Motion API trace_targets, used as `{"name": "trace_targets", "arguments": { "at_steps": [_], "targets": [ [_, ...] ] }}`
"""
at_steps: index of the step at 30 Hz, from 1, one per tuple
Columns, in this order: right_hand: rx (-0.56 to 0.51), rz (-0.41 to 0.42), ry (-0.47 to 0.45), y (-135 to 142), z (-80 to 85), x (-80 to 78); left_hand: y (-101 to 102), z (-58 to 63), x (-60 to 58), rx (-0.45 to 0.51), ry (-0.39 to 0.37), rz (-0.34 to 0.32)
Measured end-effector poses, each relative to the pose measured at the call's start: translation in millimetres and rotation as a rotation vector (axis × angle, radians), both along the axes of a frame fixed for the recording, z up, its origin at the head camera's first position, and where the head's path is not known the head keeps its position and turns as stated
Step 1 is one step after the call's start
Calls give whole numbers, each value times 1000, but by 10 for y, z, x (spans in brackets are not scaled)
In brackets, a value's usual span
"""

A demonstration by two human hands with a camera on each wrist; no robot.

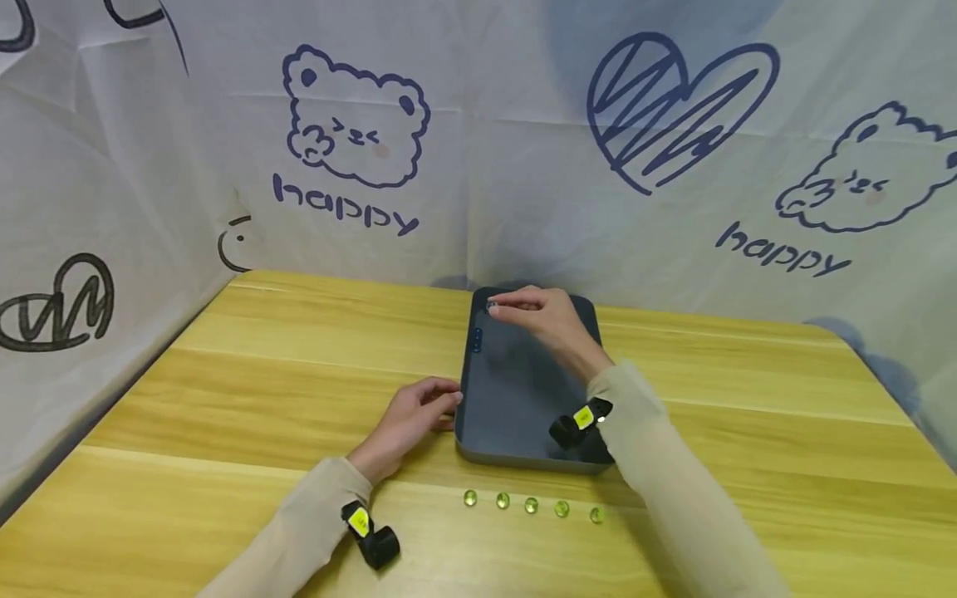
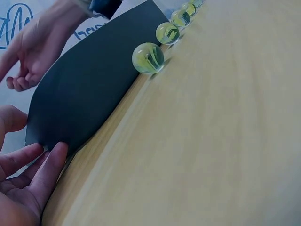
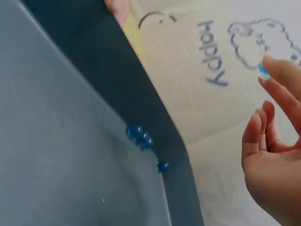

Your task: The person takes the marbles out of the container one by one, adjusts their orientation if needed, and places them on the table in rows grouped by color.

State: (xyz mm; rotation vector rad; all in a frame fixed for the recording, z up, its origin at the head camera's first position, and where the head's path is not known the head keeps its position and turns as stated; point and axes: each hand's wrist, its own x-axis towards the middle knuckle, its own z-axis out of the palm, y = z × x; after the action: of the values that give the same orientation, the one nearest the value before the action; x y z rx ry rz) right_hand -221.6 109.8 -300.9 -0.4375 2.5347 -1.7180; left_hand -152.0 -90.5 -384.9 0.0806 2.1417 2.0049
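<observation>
A dark grey tray [image 1: 523, 399] lies on the wooden table. Over its far left corner my right hand [image 1: 549, 320] pinches a blue marble [image 3: 263, 71] between thumb and index finger, the other fingers loosely bent. Several blue marbles [image 3: 139, 136] sit inside the tray along its left wall, most of them close together, with one blue marble [image 3: 162, 166] a little apart. My left hand [image 1: 411, 415] rests on the table at the tray's left side. Its fingertips [image 2: 59, 148] touch the outer wall near the front corner, with the fingers relaxed.
Several clear marbles with yellow-green swirls [image 1: 531, 505] stand in a spaced row on the table [image 1: 299, 399], in front of the tray's near edge. A white cloth [image 1: 508, 191] with drawn bears and hearts hangs behind the table and on its left.
</observation>
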Motion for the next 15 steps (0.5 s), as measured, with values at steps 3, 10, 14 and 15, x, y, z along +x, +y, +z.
{"name": "trace_targets", "arguments": {
  "at_steps": [3, 10, 14, 15],
  "targets": [
    [-3, 2, 12, -8, 39, 123, -2, 1, 1, -6, -2, -2],
    [-75, 19, 39, 3, 68, 393, 5, 8, -15, 0, 7, -9],
    [-81, 19, 47, 39, 43, 511, 3, 8, -12, -9, 3, 0],
    [-78, 15, 51, 52, 35, 537, 4, 11, -10, -9, 0, 2]
  ]
}}
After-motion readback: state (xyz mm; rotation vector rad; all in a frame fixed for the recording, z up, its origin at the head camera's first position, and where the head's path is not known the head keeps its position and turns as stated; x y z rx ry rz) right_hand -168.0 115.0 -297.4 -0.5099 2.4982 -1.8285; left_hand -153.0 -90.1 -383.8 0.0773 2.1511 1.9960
